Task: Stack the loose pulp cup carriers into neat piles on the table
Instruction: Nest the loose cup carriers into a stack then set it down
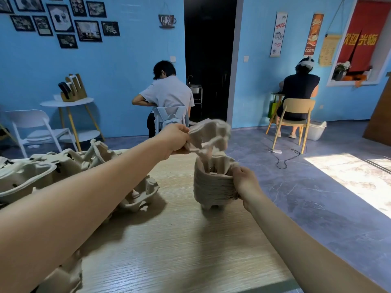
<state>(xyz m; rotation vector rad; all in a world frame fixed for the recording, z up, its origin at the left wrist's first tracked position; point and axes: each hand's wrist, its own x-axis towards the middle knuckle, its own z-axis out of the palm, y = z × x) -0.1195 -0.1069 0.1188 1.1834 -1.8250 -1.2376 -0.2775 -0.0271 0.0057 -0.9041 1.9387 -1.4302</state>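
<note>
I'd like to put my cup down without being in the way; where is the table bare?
Bare wood lies on the light wooden table in front of the tall stack of beige pulp carriers, between the forearms. The left side is crowded with loose pulp carriers.

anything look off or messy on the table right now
Yes. The loose beige pulp cup carriers lie jumbled and tilted at the light wooden table's left. The left hand holds one carrier tilted above the neat nested stack, which the right hand grips.

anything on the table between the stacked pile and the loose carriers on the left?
No. Head view shows only bare wooden table and shadow between the pile and the nearest loose carrier.
</note>
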